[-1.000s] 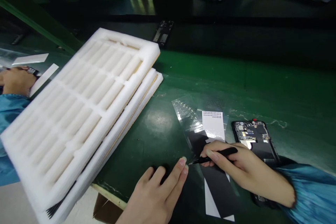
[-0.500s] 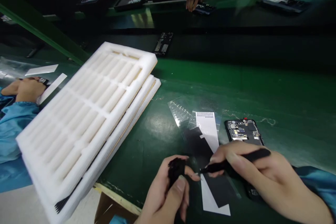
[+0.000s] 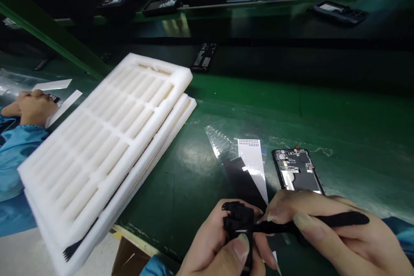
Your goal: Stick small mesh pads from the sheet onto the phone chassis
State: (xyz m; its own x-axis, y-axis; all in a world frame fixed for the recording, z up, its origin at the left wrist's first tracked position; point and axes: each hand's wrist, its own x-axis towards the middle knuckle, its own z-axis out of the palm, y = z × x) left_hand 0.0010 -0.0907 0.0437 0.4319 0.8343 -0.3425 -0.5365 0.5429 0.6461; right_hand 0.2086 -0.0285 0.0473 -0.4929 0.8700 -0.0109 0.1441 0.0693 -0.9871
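1. Left-hand grip [image 3: 210, 252] is closed, thumb and fingers pinching a small matte-black irregular piece [image 3: 237, 220] above the desk; exactly what the piece is cannot be told from here
2. Right-hand grip [image 3: 339, 241] is clamped on slim black tweezers [image 3: 343, 220], held like a pencil, their tip reaching across to the piece and apparently touching it
3. Both hands meet close together, probably to keep the piece steady under the tweezer tip and clear of the sheets below
4. On the green desk [image 3: 258, 103] lie a clear plastic sheet [image 3: 216, 138] with a white perforated strip [image 3: 249, 155] and a black strip [image 3: 241, 177], and just right of them an open phone chassis with exposed circuit board [image 3: 297, 168], kept within easy reach
5. Stacked white foam trays [image 3: 183, 78] sit to the left, with a co-worker's hand [image 3: 34, 108] beyond them
6. One second earlier, the left hand lay open on the desk and held nothing; now it has risen with the piece, and the tweezers have followed
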